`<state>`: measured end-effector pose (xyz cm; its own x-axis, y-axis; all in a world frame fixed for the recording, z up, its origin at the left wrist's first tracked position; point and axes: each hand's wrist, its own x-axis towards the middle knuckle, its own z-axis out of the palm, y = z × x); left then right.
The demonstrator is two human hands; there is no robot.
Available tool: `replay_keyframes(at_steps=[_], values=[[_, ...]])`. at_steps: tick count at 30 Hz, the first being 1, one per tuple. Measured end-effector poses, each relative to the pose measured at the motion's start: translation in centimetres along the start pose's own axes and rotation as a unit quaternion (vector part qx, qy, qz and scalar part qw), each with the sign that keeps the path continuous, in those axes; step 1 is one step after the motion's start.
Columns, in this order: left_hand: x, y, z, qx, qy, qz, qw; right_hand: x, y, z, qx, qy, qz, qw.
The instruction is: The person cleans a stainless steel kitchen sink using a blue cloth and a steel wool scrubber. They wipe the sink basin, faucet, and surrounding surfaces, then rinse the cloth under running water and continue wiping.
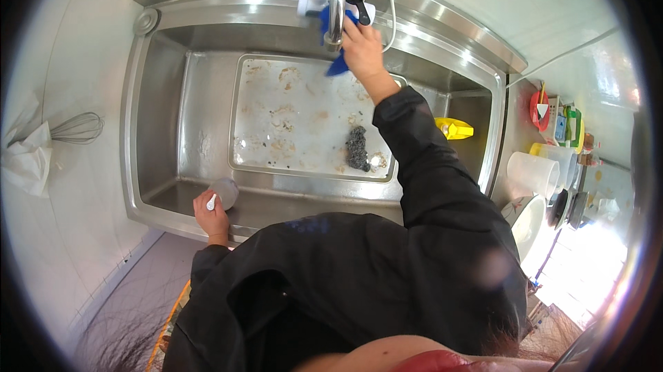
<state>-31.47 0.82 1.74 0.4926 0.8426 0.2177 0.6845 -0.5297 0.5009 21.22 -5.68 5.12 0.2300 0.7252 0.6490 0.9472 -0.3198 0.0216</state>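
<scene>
My left hand (pixel 211 212) is closed around the neck of a translucent bottle (pixel 227 194) with a white pump or spray top (pixel 211 202), by the sink's near left wall. At the back of the sink, my right hand (pixel 363 51) holds a blue cloth (pixel 338 66) against the tap fitting, just beside the curved metal spout (pixel 336 4) and below the black tap lever (pixel 364 14). Brown stains and small dark bits mark a metal tray (pixel 311 113) lying in the sink. On the tray rests a dark grey scouring pad (pixel 357 148), left of my right sleeve.
A yellow bottle (pixel 455 128) stands at the right of the stainless steel sink (pixel 207 113). Plastic jugs (pixel 533 172), a white bowl (pixel 523 224) and a red container (pixel 539 113) line the right side. A wire whisk (pixel 77 128) hangs on the left wall. A white hose (pixel 392 4) runs down behind the tap.
</scene>
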Motion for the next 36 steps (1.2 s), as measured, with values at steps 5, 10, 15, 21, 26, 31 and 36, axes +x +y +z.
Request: replay_keyframes(at_steps=[5,10,15,21,26,31,36], values=[[-0.2,-0.3,0.4,0.003,-0.005,0.007,1.0,-5.7,4.8,-1.1,-0.021,0.029,0.143,0.989],[-0.4,-0.6,0.3,-0.004,0.007,0.009,1.0,-2.3,4.5,-3.9,0.24,0.081,0.319,0.913],[-0.1,-1.6,1.1,0.027,0.013,0.031,0.999,2.3,6.0,-2.1,0.23,0.012,0.229,0.946],[-0.3,-0.3,-0.1,0.018,0.034,-0.013,0.999,8.5,6.2,-10.1,0.7,0.132,0.489,0.504],[0.2,-0.1,0.9,-0.004,0.023,0.002,1.0,11.8,1.0,-13.0,0.647,0.001,0.411,0.643],[-0.8,-0.9,0.3,0.005,0.024,0.004,1.0,10.9,-6.3,-2.4,0.243,-0.041,0.309,0.919],[-0.2,-0.7,-0.3,0.006,0.029,-0.013,0.999,13.1,-6.1,0.8,0.205,-0.06,0.418,0.883]])
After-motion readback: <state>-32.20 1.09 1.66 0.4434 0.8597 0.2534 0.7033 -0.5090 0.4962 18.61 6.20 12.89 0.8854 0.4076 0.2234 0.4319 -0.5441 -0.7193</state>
